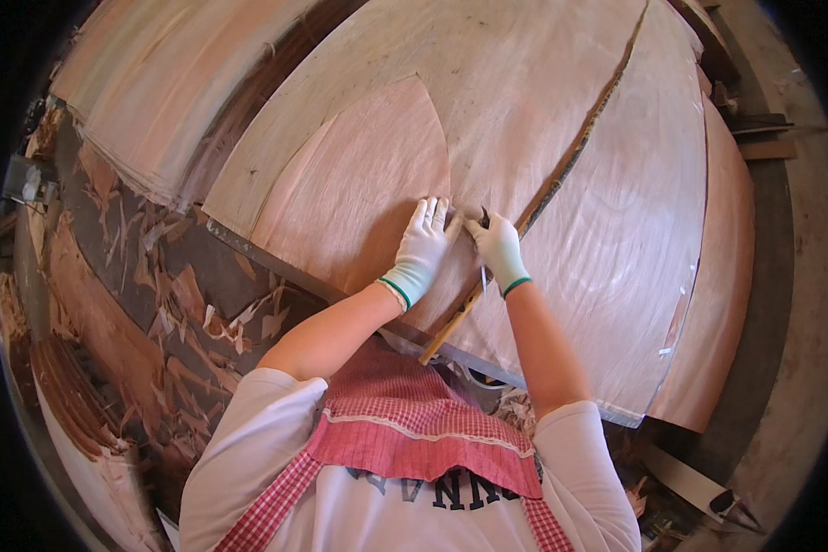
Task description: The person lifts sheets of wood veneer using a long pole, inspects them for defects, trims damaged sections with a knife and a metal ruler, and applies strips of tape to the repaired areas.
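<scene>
Both hands wear white gloves with green cuffs and meet over a large stack of thin pinkish wood veneer sheets. My left hand lies flat, fingers outstretched, by the lower right edge of a smaller pointed veneer piece. Close beside it, my right hand is closed around a small dark tool; its pointed tip shows above the fingers, the rest is hidden. A narrow white strip hangs below that hand. Just right of it runs a slim stick, yellowish at its near end.
Another veneer stack stands at the far left. Torn wood scraps litter the floor on the left. Upright curved sheets stand at the lower left. A dark-tipped pale board lies at the lower right.
</scene>
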`<move>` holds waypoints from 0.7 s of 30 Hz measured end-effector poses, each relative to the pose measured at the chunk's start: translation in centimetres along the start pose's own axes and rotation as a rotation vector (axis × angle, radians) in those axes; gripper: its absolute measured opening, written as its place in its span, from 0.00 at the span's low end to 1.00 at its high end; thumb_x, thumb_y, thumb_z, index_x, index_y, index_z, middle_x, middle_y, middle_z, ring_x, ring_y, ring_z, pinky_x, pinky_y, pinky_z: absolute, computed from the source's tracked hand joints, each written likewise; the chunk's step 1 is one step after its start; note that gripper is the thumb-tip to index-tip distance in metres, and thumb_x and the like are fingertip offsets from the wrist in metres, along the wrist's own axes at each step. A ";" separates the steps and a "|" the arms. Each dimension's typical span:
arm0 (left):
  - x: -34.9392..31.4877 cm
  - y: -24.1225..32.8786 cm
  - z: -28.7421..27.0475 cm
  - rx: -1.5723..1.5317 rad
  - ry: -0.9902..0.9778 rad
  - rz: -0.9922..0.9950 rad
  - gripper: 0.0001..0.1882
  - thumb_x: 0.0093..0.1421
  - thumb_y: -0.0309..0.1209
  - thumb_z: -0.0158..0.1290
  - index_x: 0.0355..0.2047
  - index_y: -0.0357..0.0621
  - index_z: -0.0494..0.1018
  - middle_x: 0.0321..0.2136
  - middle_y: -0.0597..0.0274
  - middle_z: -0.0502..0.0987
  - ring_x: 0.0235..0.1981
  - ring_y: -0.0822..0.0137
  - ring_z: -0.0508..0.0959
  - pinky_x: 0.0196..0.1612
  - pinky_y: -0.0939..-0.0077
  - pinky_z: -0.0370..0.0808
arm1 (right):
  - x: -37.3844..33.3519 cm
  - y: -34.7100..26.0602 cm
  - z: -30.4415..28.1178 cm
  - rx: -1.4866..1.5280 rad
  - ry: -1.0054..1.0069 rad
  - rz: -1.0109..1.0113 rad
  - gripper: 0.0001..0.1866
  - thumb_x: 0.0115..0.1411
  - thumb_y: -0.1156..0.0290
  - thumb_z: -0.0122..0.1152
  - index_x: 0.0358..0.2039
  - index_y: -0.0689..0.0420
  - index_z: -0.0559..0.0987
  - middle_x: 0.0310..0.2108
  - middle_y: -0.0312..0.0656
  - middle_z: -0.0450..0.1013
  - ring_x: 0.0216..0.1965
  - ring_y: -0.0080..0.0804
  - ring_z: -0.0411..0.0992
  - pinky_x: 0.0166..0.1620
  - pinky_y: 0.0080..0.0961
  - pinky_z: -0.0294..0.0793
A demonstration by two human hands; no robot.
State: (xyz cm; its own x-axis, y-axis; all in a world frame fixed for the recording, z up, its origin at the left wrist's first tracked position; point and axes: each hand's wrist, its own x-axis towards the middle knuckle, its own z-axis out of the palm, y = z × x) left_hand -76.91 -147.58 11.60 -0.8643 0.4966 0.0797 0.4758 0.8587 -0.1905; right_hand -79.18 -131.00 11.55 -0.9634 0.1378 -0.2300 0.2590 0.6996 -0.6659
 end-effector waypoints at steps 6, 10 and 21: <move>0.8 -0.6 -2.2 -0.159 -0.107 -0.076 0.23 0.64 0.33 0.38 0.59 0.53 0.66 0.60 0.53 0.66 0.63 0.59 0.63 0.69 0.59 0.47 | -6.0 -2.6 -2.6 0.307 -0.047 0.237 0.15 0.60 0.63 0.60 0.38 0.64 0.76 0.26 0.45 0.76 0.27 0.29 0.75 0.30 0.27 0.73; 3.7 -6.3 -2.8 -0.580 0.235 -0.202 0.16 0.59 0.30 0.48 0.47 0.48 0.74 0.49 0.58 0.75 0.56 0.57 0.69 0.63 0.57 0.59 | -1.4 -4.7 -8.9 0.403 0.051 0.112 0.09 0.65 0.66 0.55 0.35 0.59 0.76 0.26 0.36 0.75 0.22 0.17 0.67 0.24 0.15 0.66; 17.1 -20.5 3.9 -0.327 0.199 -0.427 0.31 0.56 0.41 0.55 0.58 0.44 0.64 0.63 0.57 0.61 0.66 0.57 0.55 0.67 0.57 0.52 | 25.5 -13.6 -1.2 0.165 -0.138 -0.226 0.13 0.56 0.66 0.61 0.32 0.65 0.77 0.25 0.44 0.78 0.25 0.32 0.76 0.30 0.28 0.73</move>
State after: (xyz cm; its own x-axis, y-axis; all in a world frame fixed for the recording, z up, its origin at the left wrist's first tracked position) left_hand -102.05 -157.22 13.05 -0.9588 0.0844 0.2714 0.1443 0.9671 0.2093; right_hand -107.33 -136.16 15.59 -0.9822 -0.1132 -0.1498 0.0578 0.5768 -0.8148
